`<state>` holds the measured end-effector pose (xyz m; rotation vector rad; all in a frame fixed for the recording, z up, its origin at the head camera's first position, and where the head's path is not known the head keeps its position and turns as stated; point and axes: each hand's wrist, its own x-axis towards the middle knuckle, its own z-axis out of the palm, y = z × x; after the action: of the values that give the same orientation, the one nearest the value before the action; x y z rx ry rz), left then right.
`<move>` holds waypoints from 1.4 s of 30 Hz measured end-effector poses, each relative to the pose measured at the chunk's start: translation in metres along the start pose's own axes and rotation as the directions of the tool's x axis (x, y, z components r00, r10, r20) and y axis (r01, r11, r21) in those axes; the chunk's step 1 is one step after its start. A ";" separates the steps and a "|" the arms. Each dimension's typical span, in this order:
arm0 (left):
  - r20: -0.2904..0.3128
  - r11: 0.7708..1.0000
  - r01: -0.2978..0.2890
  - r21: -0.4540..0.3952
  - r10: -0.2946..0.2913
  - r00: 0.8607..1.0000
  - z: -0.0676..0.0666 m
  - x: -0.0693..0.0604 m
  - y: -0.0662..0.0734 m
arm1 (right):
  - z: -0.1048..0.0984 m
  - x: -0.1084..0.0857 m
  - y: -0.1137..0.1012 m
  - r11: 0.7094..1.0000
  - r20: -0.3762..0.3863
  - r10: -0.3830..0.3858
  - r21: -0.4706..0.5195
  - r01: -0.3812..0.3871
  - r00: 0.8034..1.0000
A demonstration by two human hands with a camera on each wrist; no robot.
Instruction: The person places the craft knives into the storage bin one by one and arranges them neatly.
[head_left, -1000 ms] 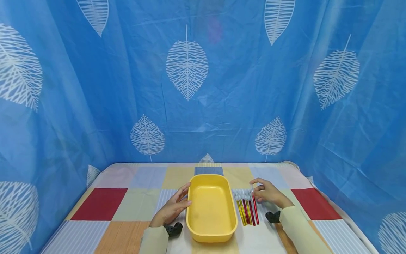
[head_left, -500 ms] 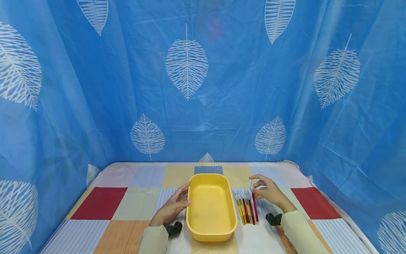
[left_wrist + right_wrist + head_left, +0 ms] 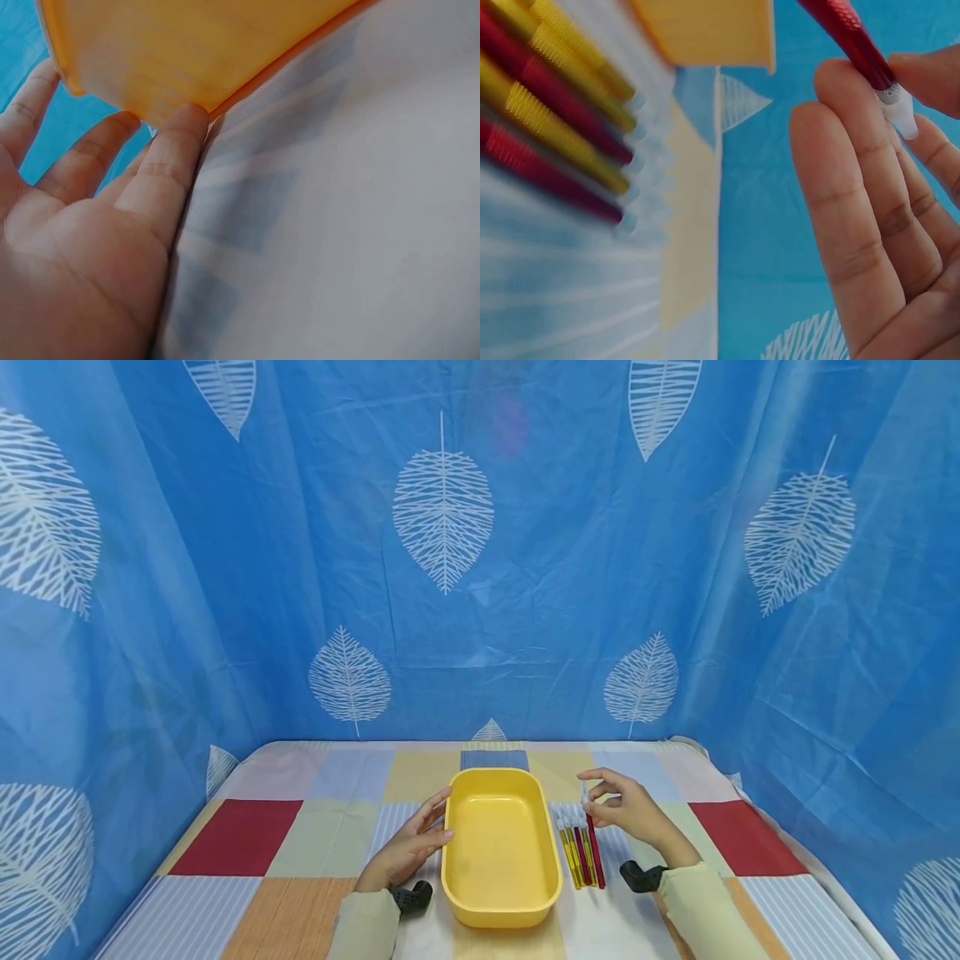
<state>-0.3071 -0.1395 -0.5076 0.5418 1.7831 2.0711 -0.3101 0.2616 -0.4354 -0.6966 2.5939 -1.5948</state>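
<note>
My right hand (image 3: 626, 803) pinches a red hobby knife (image 3: 855, 37) with a knurled metal handle by its clear-capped end. In the right wrist view this knife hangs above several other capped hobby knives (image 3: 551, 97), red and gold, lying side by side on the cloth. To their left stands a yellow plastic tray (image 3: 498, 920) with nothing in it. My left hand (image 3: 408, 847) rests its fingertips on the tray's left side, fingers extended. The left wrist view shows those fingertips touching the tray's outer wall (image 3: 202, 45).
A patchwork-patterned cloth (image 3: 247, 839) covers the table. Blue curtains (image 3: 525, 568) with white leaf prints enclose the back and both sides. Each wrist bears a black camera mount (image 3: 641, 877).
My right hand has lifted the red hobby knife from the right end of the row and moved left with it, over the other knives. My left hand stays at the tray.
</note>
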 end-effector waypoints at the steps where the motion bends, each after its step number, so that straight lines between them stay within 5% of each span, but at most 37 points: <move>1: 0.000 1.000 -0.002 0.003 0.002 1.000 0.000 0.000 0.000 | 0.001 0.000 -0.002 1.000 0.005 -0.004 0.006 0.004 1.000; 17: 0.009 1.000 -0.008 -0.008 0.008 1.000 -0.001 0.000 -0.001 | 0.021 0.011 -0.031 0.995 0.064 -0.029 0.092 0.023 0.998; 42: -0.029 1.000 0.015 0.007 -0.015 0.999 0.001 0.000 0.000 | 0.068 0.049 -0.056 0.991 0.012 0.011 0.135 -0.012 1.000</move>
<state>-0.3067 -0.1389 -0.5079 0.5013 1.8066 2.0737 -0.3178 0.1647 -0.4100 -0.6775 2.4488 -1.7384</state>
